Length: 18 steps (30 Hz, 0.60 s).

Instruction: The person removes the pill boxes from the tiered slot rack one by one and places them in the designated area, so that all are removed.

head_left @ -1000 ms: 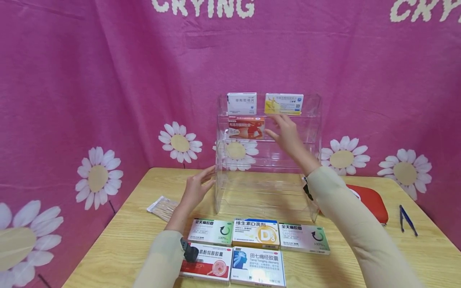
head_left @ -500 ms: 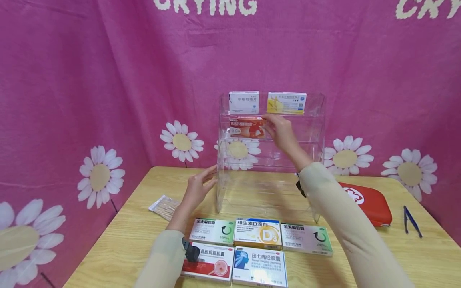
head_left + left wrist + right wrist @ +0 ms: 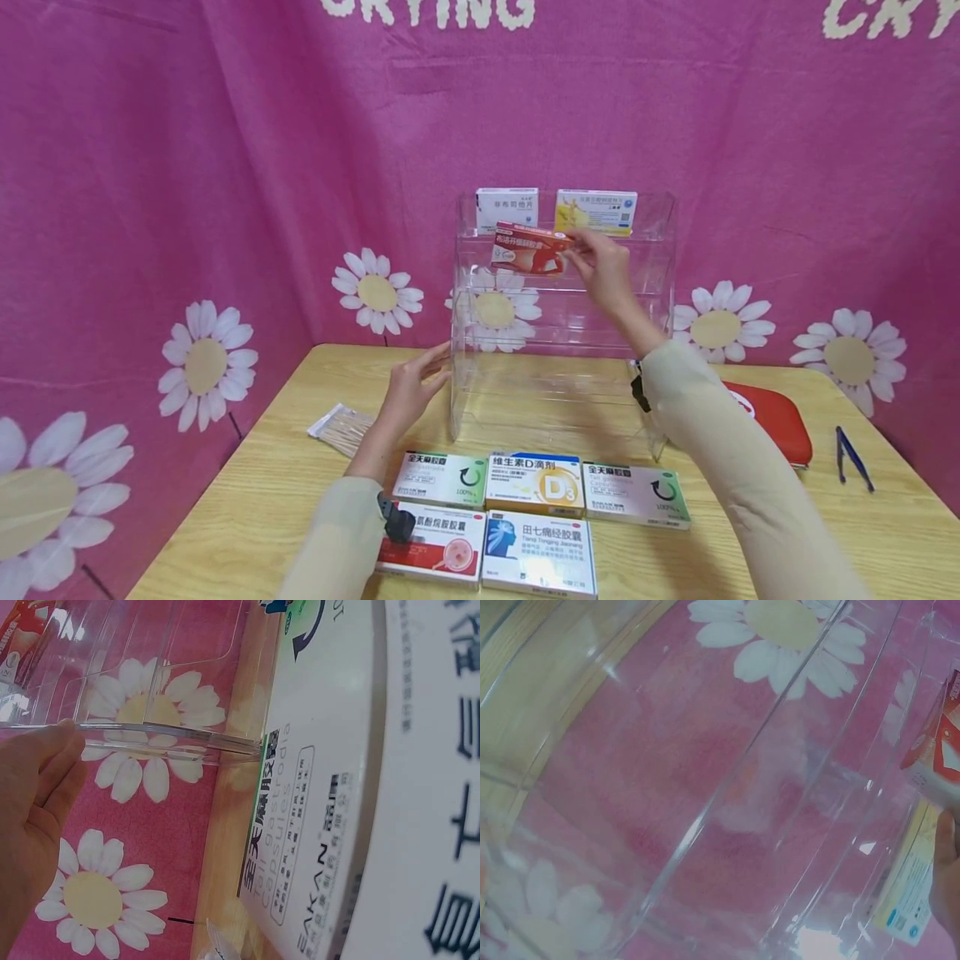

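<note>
My right hand pinches a red medicine box by its right end. The box is tilted in front of the upper tiers of a clear acrylic display rack. In the right wrist view that red box shows at the right edge, with part of my hand. My left hand rests with extended fingers against the rack's left side; the left wrist view has the fingertips right at its edge. On the top tier stand a white medicine box and a yellow-and-white medicine box.
On the table before the rack lie several medicine boxes, among them an orange vitamin D box and a blue-and-white box. A cotton swab pack lies left. A red case and blue tweezers are at right.
My right hand reached left, took hold of the red medicine box on the second tier and lifted it up and slightly right, tilting it. My left hand stays at the rack's side.
</note>
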Motion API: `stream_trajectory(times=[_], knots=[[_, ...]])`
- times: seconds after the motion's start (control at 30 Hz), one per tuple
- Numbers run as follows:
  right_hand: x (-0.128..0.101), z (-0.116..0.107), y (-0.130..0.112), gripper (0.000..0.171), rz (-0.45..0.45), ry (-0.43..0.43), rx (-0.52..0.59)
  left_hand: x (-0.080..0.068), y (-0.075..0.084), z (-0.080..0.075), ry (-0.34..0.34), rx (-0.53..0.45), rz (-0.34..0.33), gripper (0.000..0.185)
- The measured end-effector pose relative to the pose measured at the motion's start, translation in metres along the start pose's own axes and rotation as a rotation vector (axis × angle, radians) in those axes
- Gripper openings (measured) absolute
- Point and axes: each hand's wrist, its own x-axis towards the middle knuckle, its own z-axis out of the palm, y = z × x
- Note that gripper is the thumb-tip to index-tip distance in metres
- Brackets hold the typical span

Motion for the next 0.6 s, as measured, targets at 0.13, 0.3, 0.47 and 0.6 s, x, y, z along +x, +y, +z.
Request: stream_trajectory(times=[0.13,0.3,0.47,0.6], knots=[[-0.003,-0.010,0.005,0.028,0.005,0.057,0.018,0.000,0.002,0.001,-0.003,-0.002,-0.007,0.046],[-0.009,-0.026,0.008,0.028,0.015,0.127,0.027,0.000,0.003,0.001,-0.009,-0.008,-0.011,0.046],[-0.017,-0.042,0.011,0.029,0.012,0.138,0.027,0.000,0.002,0.001,-0.013,0.003,-0.029,0.046],[-0.027,-0.055,0.014,0.030,0.005,0.147,0.041,0.001,0.001,0.001,-0.018,0.004,-0.042,0.046]])
